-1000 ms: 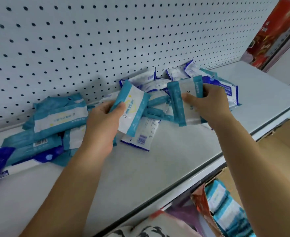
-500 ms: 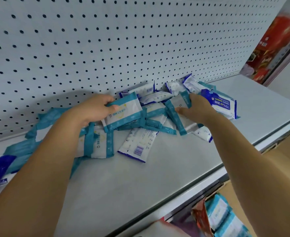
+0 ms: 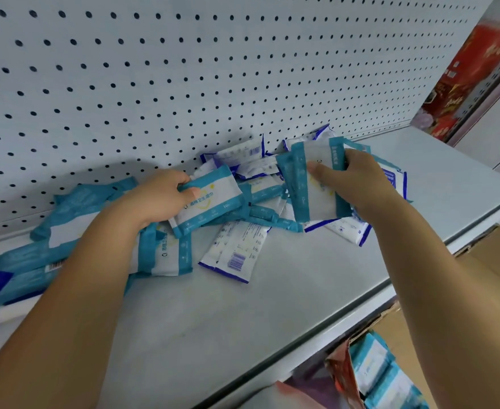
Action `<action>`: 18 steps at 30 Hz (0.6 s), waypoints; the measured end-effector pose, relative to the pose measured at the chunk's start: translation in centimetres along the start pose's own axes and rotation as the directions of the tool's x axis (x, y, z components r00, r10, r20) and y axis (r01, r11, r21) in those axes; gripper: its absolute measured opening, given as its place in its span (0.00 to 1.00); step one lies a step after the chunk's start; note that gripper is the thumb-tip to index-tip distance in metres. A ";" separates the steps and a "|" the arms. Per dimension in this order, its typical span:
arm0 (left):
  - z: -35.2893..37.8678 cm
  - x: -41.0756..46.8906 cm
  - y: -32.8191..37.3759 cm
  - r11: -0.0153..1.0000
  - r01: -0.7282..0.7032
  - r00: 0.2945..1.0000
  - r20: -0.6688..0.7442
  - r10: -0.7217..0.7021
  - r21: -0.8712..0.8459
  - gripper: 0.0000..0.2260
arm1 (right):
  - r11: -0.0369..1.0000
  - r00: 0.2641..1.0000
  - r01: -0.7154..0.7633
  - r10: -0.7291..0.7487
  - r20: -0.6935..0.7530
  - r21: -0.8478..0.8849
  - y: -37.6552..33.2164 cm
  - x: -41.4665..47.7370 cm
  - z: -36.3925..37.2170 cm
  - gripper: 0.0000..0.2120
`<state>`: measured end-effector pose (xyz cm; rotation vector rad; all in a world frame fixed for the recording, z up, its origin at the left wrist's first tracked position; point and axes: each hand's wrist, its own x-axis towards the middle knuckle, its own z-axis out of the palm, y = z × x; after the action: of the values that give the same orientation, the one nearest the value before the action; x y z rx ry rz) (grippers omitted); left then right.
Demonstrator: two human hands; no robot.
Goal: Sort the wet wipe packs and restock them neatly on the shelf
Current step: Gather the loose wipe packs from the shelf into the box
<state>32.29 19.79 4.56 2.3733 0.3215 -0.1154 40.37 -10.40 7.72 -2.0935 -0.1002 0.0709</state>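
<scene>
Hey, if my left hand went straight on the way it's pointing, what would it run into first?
Probably the loose pile of packs just beyond the teal pack your left hand holds, then the pegboard panel; depth is hard to judge.

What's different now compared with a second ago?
The left hand moved the left pack down and back toward the pile. The right hand dipped the right pack to the pile, then raised it again. Both kept their grip. The barcode pack stayed put.
</scene>
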 end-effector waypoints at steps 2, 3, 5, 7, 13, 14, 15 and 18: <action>0.4 0.0 0.1 1.000 -0.017 0.999 -0.045 0.016 -0.016 0.11 | 0.979 0.997 -0.073 0.068 0.035 0.191 -0.3 0.3 1.0 0.16; 0.6 0.0 0.2 0.999 -0.022 0.997 -0.074 0.020 -0.025 0.12 | 0.948 0.992 -0.121 0.108 0.060 0.295 -0.5 0.5 1.6 0.14; 1.0 -0.1 0.2 0.999 -0.015 0.994 -0.107 0.010 -0.043 0.12 | 0.898 0.981 -0.194 0.164 0.107 0.395 -0.6 0.7 3.2 0.11; 1.4 -0.3 0.0 0.998 -0.005 0.994 -0.113 -0.003 -0.068 0.12 | 0.909 0.973 -0.229 0.201 0.114 0.349 -0.3 0.9 5.0 0.10; 2.5 -1.6 -1.0 0.986 -0.045 0.984 -0.177 0.017 -0.158 0.06 | 0.923 0.970 -0.245 0.233 0.075 0.298 -0.1 0.9 6.3 0.11; 2.6 -1.8 -1.0 0.978 -0.064 0.983 -0.180 0.028 -0.196 0.05 | 0.928 0.974 -0.228 0.217 0.069 0.294 -0.2 0.9 6.2 0.11; 2.7 -1.8 -1.0 0.969 -0.086 0.982 -0.181 0.044 -0.233 0.05 | 0.932 0.977 -0.215 0.205 0.064 0.292 -0.1 0.8 6.2 0.11; 3.4 -1.8 -0.4 0.949 -0.120 0.984 -0.159 0.076 -0.292 0.04 | 0.932 0.978 -0.208 0.204 0.044 0.298 -0.1 0.5 6.2 0.11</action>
<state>30.50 17.43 2.15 2.0925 0.2678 0.1467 40.26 -4.98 4.69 -1.7913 0.1183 0.2130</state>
